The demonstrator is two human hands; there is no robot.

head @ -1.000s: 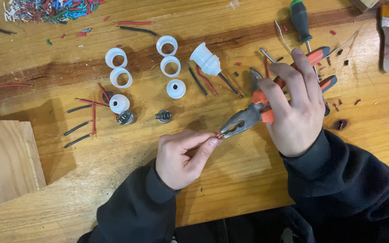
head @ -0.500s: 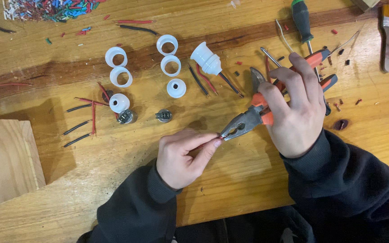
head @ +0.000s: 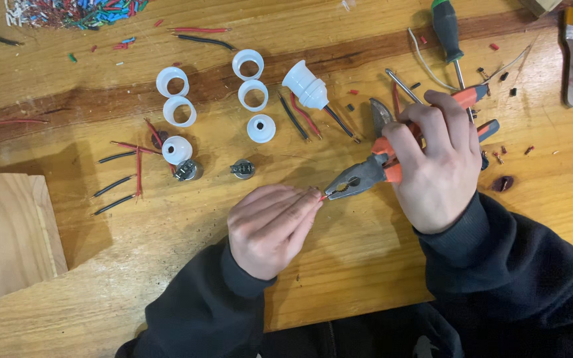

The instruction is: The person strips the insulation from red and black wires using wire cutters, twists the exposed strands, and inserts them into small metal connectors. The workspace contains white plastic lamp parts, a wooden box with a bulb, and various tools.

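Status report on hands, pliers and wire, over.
Right hand grips orange-handled pliers. Left hand pinches red wire at plier tips. Nothing between them.

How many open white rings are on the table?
4: two stacked at left, two at centre, all above the hands. None seems hidden.

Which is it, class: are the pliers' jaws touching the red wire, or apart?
Touching. The head view shows the pliers meeting the red wire pinched by the left hand.

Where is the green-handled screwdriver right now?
In the head view, the green-handled screwdriver lies at the top right of the wooden table, just beyond the right hand holding the pliers.
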